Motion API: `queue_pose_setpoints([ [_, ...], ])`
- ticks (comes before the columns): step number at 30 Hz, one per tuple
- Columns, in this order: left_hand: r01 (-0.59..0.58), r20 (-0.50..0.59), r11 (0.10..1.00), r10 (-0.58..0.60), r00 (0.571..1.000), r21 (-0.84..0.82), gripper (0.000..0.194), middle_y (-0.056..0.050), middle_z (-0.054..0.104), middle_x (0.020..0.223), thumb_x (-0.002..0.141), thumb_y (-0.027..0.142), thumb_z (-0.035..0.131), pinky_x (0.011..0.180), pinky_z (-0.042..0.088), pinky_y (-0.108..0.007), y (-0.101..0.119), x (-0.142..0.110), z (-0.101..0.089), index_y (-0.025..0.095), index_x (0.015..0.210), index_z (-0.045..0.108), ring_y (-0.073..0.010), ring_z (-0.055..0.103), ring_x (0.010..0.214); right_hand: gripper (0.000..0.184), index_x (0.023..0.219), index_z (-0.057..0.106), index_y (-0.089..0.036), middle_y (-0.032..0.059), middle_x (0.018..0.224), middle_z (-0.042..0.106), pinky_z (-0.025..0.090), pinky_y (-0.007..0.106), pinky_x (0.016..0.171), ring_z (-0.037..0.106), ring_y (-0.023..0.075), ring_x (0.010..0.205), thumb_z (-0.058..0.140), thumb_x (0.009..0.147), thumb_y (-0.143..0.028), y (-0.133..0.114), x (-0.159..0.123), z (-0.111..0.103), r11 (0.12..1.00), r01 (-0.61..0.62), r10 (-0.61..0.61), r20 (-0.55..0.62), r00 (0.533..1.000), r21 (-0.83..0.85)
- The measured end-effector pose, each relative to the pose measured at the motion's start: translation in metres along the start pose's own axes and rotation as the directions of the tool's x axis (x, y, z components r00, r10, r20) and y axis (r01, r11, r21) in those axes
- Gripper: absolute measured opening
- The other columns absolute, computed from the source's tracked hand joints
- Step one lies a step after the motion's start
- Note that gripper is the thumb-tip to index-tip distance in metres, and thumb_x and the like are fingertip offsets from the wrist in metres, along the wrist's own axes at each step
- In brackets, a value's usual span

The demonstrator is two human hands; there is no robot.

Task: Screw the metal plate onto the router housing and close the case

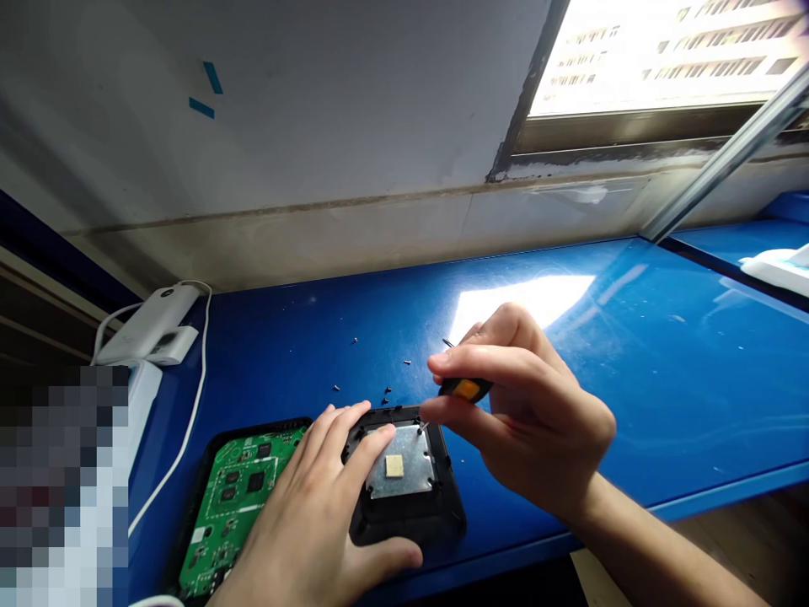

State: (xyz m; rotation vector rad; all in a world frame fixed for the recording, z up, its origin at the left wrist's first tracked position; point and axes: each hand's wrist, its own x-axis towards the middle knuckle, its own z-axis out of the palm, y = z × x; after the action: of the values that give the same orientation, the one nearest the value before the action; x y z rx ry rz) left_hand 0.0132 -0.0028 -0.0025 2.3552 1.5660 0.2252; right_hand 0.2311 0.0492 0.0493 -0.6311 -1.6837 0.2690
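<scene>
My left hand (316, 514) lies flat on an opened black device (417, 506), fingers spread over its black frame beside a square metal plate (401, 462) with a pale pad in its middle. A green circuit board (237, 497) shows in the device's left half. My right hand (527, 413) pinches a small screwdriver with a black and orange handle (466, 389), its tip down at the metal plate's far right corner. Several tiny black screws (385, 392) lie loose on the blue table just beyond the device.
The blue table (663, 362) runs along a grey wall under a bright window. A white power bank (152, 324) with a white cable (190, 421) sits at the table's left end. A white object (780, 270) lies at the far right. A blurred-out patch covers the lower left.
</scene>
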Motion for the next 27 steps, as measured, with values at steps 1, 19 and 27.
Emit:
queue_pose_setpoints([
  [1,-0.01,0.014,1.0,0.01,1.0,-0.001,0.088,-0.008,0.049,0.163,0.065,0.051,0.093,0.107,0.052,-0.069,-0.0017,0.0002,0.0003,0.04,0.146,0.059,-0.0489,0.042,0.15,0.03,0.112,0.077,-0.026,0.0002,0.086,0.059,0.059,0.028,0.062,0.062,0.0131,0.074,0.087,0.084,-0.019,-0.0004,-0.0002,-0.0001,1.0,0.007,-0.007,-0.008,1.0,-0.021],
  [19,-0.06,0.073,0.998,0.058,0.996,0.022,0.088,-0.012,0.044,0.166,0.072,0.063,0.085,0.108,0.049,-0.072,-0.0107,0.0,0.0001,0.039,0.151,0.054,-0.0518,0.039,0.15,0.026,0.103,0.081,-0.025,0.0022,0.084,0.064,0.06,0.029,0.058,0.065,0.0153,0.071,0.091,0.079,-0.02,0.003,-0.0032,0.0019,0.997,0.071,-0.075,-0.122,0.99,-0.04],
  [27,-0.075,-0.026,0.997,0.074,0.997,-0.01,0.09,-0.01,0.047,0.165,0.066,0.047,0.094,0.11,0.049,-0.069,-0.0057,-0.0009,0.0024,0.04,0.147,0.056,-0.0479,0.042,0.15,0.049,0.145,0.061,-0.026,0.0108,0.129,0.072,0.068,0.038,0.083,0.077,0.0205,0.102,0.048,0.102,-0.007,-0.001,-0.008,-0.0008,0.993,-0.006,-0.007,0.101,0.995,0.122],
])
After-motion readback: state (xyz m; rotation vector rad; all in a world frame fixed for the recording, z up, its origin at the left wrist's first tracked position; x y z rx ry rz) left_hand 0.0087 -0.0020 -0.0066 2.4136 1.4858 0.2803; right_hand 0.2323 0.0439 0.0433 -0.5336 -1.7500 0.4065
